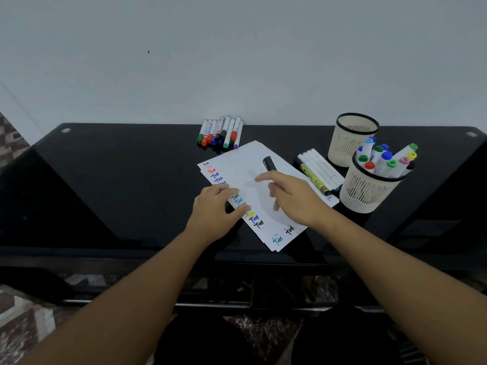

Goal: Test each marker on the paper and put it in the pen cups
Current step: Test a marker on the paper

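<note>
A stack of white paper (pixel 238 164) lies tilted on the black table, with coloured test words down its left edge and near its bottom corner. My left hand (pixel 213 206) rests on the paper's left edge with fingers spread over the words. My right hand (pixel 295 196) is over the middle of the sheet and grips a black marker (pixel 269 163), whose upper end sticks out above the fingers. The near pen cup (pixel 366 196) holds several capped markers. The far pen cup (pixel 347 143) looks empty.
Several markers with coloured caps (pixel 221 133) lie side by side at the table's back edge, against the wall. Several more white and yellow markers (pixel 319 172) lie on the paper's right corner beside the cups. The glossy black table (pixel 118 180) stretches left.
</note>
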